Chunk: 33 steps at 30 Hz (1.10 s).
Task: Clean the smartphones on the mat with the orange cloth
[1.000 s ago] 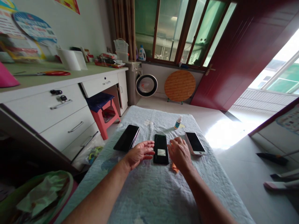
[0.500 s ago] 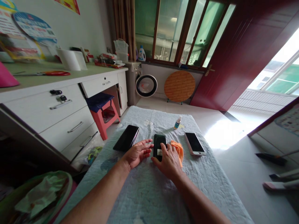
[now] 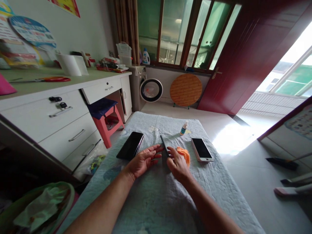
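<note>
Phone, probably stiff and slippery, is pinched edge-on by the right hand (left hand loosely open) and best held along its sides.

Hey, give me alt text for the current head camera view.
A person's right hand holds a dark phone edge-on to the camera, the open left hand close beside it. On the pale quilted cover are a black-screened device at left, and an orange cloth, small bottle and white-edged phone at right.
</note>
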### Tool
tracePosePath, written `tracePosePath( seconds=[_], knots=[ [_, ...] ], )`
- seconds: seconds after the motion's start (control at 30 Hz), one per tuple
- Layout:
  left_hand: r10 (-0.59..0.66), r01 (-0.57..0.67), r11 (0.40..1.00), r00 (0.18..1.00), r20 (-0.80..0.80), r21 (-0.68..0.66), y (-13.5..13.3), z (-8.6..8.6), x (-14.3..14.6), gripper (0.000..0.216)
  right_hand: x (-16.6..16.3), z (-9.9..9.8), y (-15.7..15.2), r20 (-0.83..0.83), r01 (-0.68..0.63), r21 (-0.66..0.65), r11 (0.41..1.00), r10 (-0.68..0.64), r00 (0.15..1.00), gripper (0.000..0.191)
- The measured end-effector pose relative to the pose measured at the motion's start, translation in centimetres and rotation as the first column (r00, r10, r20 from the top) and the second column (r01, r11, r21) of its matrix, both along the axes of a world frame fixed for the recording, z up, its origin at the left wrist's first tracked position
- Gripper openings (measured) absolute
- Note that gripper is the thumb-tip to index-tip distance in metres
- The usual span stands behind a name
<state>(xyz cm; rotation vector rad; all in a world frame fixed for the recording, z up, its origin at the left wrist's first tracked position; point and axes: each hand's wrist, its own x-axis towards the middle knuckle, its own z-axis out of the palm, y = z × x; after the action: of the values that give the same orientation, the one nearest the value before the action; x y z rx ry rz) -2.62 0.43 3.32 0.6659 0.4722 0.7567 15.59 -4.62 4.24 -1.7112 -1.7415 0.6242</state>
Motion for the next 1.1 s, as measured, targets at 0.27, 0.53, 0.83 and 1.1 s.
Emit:
tracePosePath(
  seconds=[0.27, 0.53, 0.83, 1.1],
  knots=[
    [0.008, -0.004, 0.998, 0.997, -0.072, 0.062, -0.1, -0.1, 0.4, 0.045, 0.8, -0.7, 1.0, -0.057, 0.220, 0.049, 0.974, -0.217, 0.974, 0.047],
    [0.265, -0.179, 0.949, 0.898, -0.351, 0.258, -0.3, -0.9, 1.2, 0.044, 0.9, -1.5, 1.2, 0.319, 0.230, 0.058, 0.971, -0.236, 0.918, 0.040],
    [0.525, -0.033, 0.753, 0.632, -0.570, 0.657, -0.8, -2.4, 2.2, 0.046, -1.1, -1.4, 0.6, 0.600, 0.213, 0.065, 0.975, -0.209, 0.772, 0.064],
    [0.601, -0.145, 0.692, 0.659, -0.453, 0.707, -1.1, -1.5, 2.1, 0.036, -1.1, -0.9, 0.6, 0.563, 0.226, 0.129, 0.966, -0.259, 0.785, 0.061]
  ],
)
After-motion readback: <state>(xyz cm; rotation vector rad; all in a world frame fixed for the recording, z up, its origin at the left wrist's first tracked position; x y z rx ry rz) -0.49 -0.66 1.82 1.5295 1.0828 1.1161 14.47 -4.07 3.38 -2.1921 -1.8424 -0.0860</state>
